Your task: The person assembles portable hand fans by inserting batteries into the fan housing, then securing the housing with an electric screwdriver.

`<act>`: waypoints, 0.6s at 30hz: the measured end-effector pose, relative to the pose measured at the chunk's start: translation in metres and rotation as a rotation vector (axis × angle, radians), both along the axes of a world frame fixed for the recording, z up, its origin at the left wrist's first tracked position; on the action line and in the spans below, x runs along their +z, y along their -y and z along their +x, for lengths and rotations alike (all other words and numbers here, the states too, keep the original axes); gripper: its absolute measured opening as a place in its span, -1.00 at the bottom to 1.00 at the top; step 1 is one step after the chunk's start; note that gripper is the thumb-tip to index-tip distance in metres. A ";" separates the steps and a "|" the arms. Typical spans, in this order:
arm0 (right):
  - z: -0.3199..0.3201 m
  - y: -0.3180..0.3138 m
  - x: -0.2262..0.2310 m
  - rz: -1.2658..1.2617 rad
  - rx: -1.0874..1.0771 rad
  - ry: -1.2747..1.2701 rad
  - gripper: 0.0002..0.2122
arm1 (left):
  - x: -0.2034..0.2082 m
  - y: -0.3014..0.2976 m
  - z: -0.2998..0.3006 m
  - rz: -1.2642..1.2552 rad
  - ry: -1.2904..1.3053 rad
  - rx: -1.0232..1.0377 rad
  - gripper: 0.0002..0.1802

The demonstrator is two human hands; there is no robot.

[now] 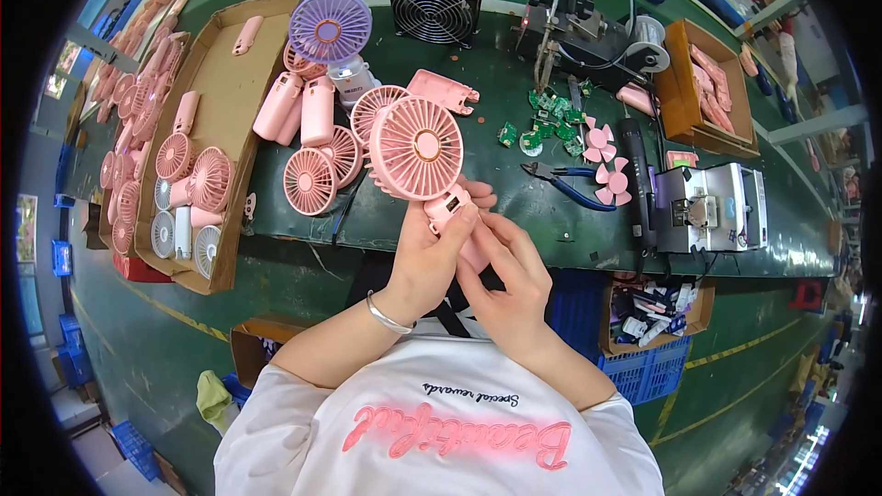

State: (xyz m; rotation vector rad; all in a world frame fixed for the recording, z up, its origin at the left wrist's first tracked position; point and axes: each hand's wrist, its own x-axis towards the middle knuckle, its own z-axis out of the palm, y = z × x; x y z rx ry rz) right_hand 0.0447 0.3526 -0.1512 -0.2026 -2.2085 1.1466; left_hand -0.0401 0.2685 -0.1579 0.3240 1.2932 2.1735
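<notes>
A pink handheld fan (418,149) is held up in front of me over the bench's near edge, its round grille tilted toward me. My left hand (424,257) wraps round the neck and upper handle, thumb beside a small dark window on it. My right hand (507,280) closes on the lower end of the handle, which its fingers partly hide. Just behind the held fan lie more pink fans (312,181), several pink handles (317,110) and a loose pink shell (443,90). A purple fan (329,28) stands upright behind them.
A cardboard tray (234,55) of fans lies at left. Green circuit boards (556,118), blue-handled cutters (574,186), pink fan blades (613,182) and a grey metal device (703,211) are on the right. Behind them stand a soldering machine (588,37), a black cooling fan (435,9) and a box (680,64).
</notes>
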 end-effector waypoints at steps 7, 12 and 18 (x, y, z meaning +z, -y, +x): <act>0.002 0.008 -0.003 0.035 -0.020 0.010 -0.54 | -0.001 0.002 0.003 -0.004 -0.038 0.046 -0.60; 0.005 -0.005 0.012 0.053 0.130 0.153 -0.52 | -0.001 0.010 -0.004 -0.061 -0.082 0.042 -0.53; 0.021 -0.018 -0.007 -1.149 0.321 0.391 -0.72 | 0.008 0.012 0.008 0.014 -0.172 -0.158 -0.50</act>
